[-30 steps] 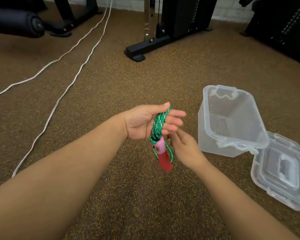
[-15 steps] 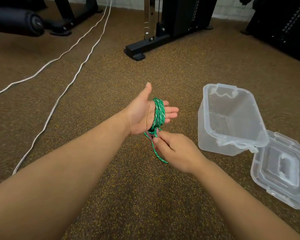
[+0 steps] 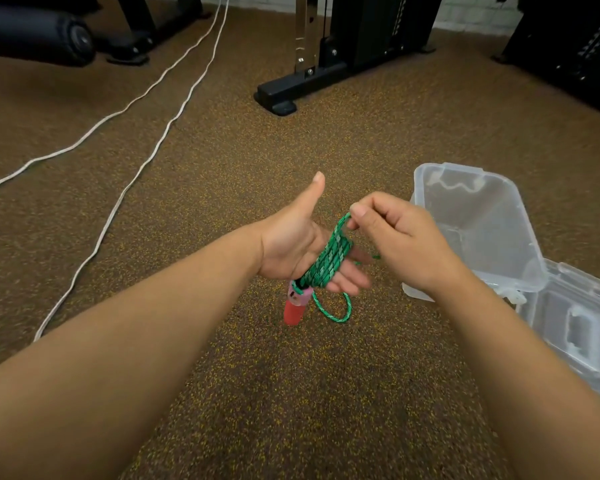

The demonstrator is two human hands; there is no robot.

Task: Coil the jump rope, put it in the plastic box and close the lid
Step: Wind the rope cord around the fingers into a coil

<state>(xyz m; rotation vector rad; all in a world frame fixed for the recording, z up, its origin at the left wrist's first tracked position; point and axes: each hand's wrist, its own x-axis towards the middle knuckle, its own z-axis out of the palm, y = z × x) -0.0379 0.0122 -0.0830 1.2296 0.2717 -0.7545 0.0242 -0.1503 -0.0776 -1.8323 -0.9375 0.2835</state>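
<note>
A green jump rope (image 3: pixel 328 263) is wound in several turns around the fingers of my left hand (image 3: pixel 293 249), which is flat with the thumb up. Its red and pink handle (image 3: pixel 296 304) hangs below that hand, beside a loose loop of rope. My right hand (image 3: pixel 392 237) pinches the rope's free strand just above the coil. The clear plastic box (image 3: pixel 478 216) stands open on the floor to the right. Its hinged lid (image 3: pixel 575 327) lies flat beside it, nearer to me.
Brown speckled floor all around. Two white cables (image 3: pixel 136 168) run across the floor on the left. A black machine base (image 3: pixel 291 88) stands behind, a black padded roller (image 3: pixel 35 36) at far left, and dark equipment (image 3: pixel 568 39) at back right.
My right hand has risen from below the coil to above it, carrying the strand over my left fingers. The handle hangs in view again under my left hand.
</note>
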